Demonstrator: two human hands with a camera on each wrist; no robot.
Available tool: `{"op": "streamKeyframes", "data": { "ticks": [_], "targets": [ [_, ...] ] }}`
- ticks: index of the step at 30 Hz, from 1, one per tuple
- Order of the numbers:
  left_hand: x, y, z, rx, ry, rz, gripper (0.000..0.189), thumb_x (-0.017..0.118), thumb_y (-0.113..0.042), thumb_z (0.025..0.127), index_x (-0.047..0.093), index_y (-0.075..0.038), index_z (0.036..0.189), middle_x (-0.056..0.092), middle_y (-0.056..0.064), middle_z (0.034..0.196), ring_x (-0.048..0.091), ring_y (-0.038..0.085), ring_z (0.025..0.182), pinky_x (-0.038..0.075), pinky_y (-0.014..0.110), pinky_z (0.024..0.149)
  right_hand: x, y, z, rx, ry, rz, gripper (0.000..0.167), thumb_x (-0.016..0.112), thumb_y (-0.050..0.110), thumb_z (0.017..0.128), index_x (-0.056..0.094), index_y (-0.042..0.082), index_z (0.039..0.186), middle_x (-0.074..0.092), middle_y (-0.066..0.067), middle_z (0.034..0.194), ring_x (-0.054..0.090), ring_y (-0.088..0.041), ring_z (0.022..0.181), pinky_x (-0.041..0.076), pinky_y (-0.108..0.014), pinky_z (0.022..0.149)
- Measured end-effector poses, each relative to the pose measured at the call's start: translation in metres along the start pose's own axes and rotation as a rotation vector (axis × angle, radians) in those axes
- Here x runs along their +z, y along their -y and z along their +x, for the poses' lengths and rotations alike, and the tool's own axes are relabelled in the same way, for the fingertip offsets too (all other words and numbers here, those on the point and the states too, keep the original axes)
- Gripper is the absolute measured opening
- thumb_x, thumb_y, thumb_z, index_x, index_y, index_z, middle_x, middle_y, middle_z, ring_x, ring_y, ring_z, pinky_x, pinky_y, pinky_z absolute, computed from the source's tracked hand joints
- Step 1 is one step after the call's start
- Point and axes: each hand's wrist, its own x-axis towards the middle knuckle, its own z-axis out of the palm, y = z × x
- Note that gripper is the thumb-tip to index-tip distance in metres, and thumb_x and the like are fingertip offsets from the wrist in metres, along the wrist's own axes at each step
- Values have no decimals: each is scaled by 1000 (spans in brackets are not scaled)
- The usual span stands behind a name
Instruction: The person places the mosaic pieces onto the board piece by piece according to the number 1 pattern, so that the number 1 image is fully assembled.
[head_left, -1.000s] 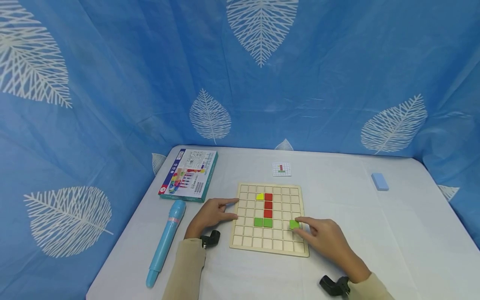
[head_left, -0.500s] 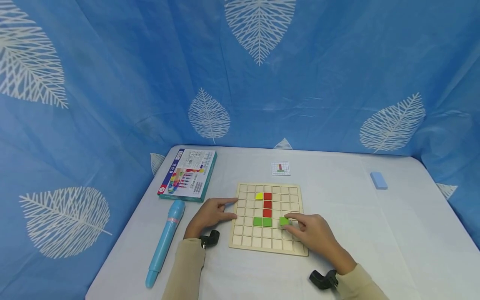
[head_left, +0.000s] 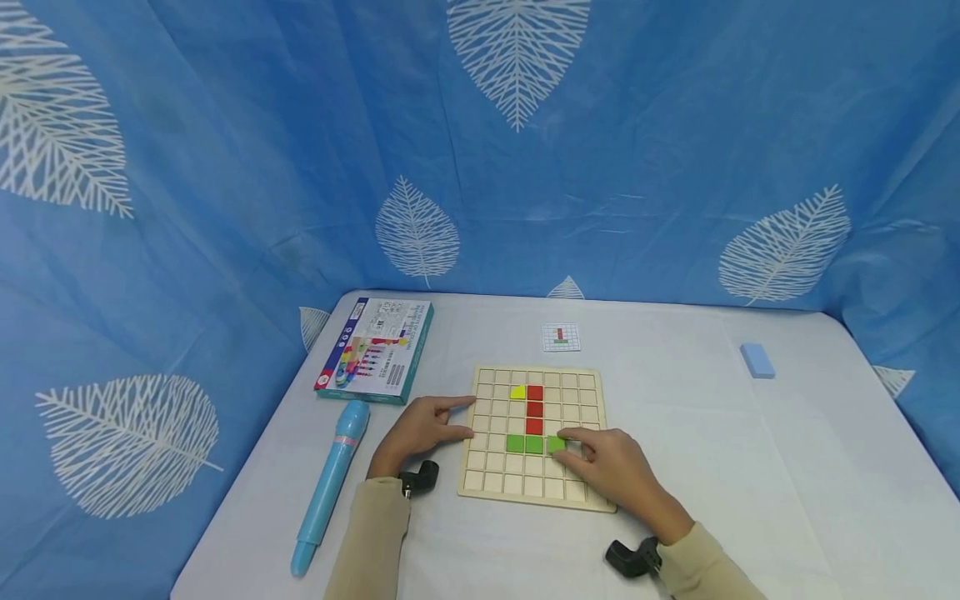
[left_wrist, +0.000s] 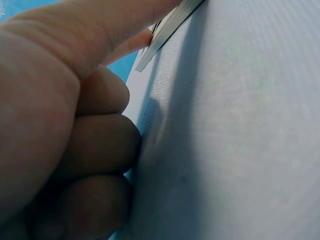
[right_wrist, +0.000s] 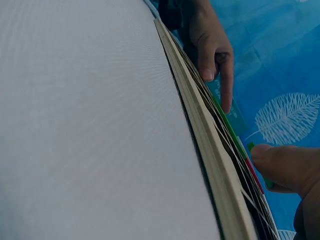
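My right hand (head_left: 615, 467) pinches a green square tile (head_left: 555, 445) between thumb and index finger, low over the wooden grid board (head_left: 487, 483). In the head view that tile lines up just right of two green tiles (head_left: 523, 443). A column of red tiles (head_left: 534, 408) rises above them, with a yellow piece (head_left: 518, 392) left of the top red one. My left hand (head_left: 420, 422) touches the board's left edge with straight index finger and thumb; its other fingers are curled under in the left wrist view. The right wrist view shows the board's wooden edge (right_wrist: 200, 115) side-on.
A small pattern card (head_left: 561, 337) lies behind the board. Back left is a flat printed box (head_left: 375, 346), with a light blue stick-shaped object (head_left: 330, 487) in front of it. A blue block (head_left: 757, 361) sits at the right. Blue leaf-patterned cloth (head_left: 637, 167) hangs behind the table.
My right hand has carried the green tile leftward across the board, up beside the other green tiles. The left hand has stayed at the board's edge.
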Motion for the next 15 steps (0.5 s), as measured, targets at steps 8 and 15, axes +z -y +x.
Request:
{"op": "streamKeyframes", "data": {
  "ticks": [8,15],
  "targets": [
    [-2,-2,1,-3,2,8,59,88,-40,79,69,-32,134,35,-4,60,33,14,56,26,27,52,0,2,1,27,31,-17,30,84,37,85,80,19,109,33,21,52,29,3,50,28,-23,50],
    [-3,-1,2,-4,-1,19,58,88,-40,79,70,-32,134,35,-4,60,33,14,56,26,27,51,3,2,3,22,33,-47,31,82,41,86,80,21,109,33,21,51,29,2,50,30,-24,52]
  ]
}}
